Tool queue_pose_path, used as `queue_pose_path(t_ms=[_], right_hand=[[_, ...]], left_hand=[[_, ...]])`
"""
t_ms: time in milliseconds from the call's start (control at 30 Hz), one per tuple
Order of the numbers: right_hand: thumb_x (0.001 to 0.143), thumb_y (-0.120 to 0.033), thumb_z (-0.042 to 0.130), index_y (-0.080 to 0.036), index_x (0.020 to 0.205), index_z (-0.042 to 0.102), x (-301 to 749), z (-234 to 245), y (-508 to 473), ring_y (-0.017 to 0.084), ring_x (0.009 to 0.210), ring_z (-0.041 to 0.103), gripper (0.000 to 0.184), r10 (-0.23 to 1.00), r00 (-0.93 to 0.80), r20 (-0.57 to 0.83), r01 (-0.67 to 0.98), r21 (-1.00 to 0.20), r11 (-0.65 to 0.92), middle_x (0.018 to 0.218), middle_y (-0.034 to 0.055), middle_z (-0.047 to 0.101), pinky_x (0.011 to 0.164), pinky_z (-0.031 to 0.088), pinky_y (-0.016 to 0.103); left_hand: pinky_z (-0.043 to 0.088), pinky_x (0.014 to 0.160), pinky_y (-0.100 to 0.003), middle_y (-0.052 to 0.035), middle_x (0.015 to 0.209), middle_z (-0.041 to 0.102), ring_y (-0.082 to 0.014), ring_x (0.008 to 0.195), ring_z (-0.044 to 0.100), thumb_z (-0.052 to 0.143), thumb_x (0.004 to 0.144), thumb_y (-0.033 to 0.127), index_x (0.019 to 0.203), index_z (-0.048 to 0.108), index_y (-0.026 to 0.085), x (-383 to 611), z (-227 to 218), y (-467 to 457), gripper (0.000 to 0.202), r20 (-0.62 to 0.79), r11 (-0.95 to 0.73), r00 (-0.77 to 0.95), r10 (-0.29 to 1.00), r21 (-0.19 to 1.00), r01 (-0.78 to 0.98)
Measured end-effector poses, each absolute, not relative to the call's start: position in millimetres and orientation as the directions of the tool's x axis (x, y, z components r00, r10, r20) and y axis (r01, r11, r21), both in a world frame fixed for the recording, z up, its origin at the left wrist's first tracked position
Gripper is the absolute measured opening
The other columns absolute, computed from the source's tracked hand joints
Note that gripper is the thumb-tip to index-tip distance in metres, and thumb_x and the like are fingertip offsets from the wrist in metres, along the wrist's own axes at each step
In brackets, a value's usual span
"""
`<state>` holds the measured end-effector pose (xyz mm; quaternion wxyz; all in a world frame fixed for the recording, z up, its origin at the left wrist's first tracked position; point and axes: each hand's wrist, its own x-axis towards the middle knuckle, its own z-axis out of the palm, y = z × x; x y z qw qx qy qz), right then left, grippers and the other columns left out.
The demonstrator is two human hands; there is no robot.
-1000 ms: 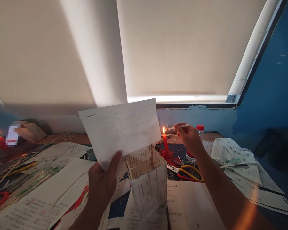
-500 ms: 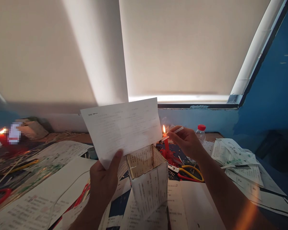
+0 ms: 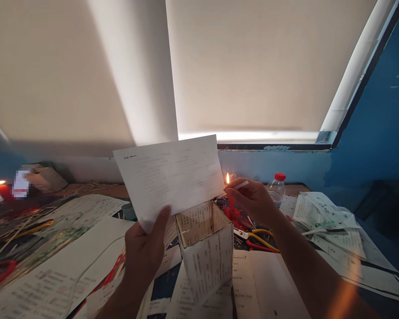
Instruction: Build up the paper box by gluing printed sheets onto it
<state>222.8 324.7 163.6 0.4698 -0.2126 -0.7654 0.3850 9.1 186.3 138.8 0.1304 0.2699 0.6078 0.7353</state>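
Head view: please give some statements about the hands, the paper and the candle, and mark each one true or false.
1. The left hand holds a printed sheet upright. True.
2. The right hand holds scissors. False: it pinches a thin white stick.
3. The red candle is lit. True.
4. The paper box has a closed top. False: its top is open.
5. The bottle has a blue cap. False: the cap is red.
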Motion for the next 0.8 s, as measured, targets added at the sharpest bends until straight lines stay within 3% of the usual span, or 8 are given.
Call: queue_pose_path(t_ms=[200, 333, 800], right_hand=[[0.095, -0.045, 0.071, -0.024, 0.094, 0.078, 222.9, 161.1, 324.9, 0.014, 0.063, 0.054, 0.022, 0.685, -0.475, 0.552, -0.024, -0.787, 0.617, 0.078, 0.0014, 0.070, 0.055, 0.042, 0.029], [0.096, -0.046, 0.070, -0.025, 0.096, 0.078, 222.7, 158.9, 325.7, 0.013, 0.059, 0.050, 0.023, 0.684, -0.488, 0.542, -0.014, -0.789, 0.614, 0.079, 0.0015, 0.070, 0.053, 0.040, 0.029], [0.099, -0.044, 0.068, -0.020, 0.096, 0.072, 231.0, 162.5, 327.4, 0.011, 0.057, 0.042, 0.025, 0.637, -0.562, 0.528, -0.072, -0.798, 0.598, 0.069, -0.0039, 0.053, 0.053, 0.035, 0.028]], left_hand=[[0.061, 0.095, -0.044, -0.0121, 0.100, 0.080, -0.0371, 0.109, 0.073, 0.084, 0.072, 0.054, 0.097, 0.081, 0.016, 9.8, 140.4, 185.8, 0.046, 0.239, -0.232, -0.813, 0.531, 0.964, 0.132], [0.062, 0.092, -0.041, -0.0119, 0.099, 0.080, -0.0361, 0.106, 0.073, 0.083, 0.072, 0.055, 0.095, 0.081, 0.016, 9.6, 140.8, 185.5, 0.046, 0.242, -0.214, -0.811, 0.533, 0.966, 0.148], [0.061, 0.097, -0.047, -0.0134, 0.105, 0.080, -0.0385, 0.112, 0.072, 0.082, 0.074, 0.051, 0.097, 0.081, 0.014, 12.3, 140.7, 185.6, 0.044, 0.266, -0.231, -0.818, 0.510, 0.958, 0.168]])
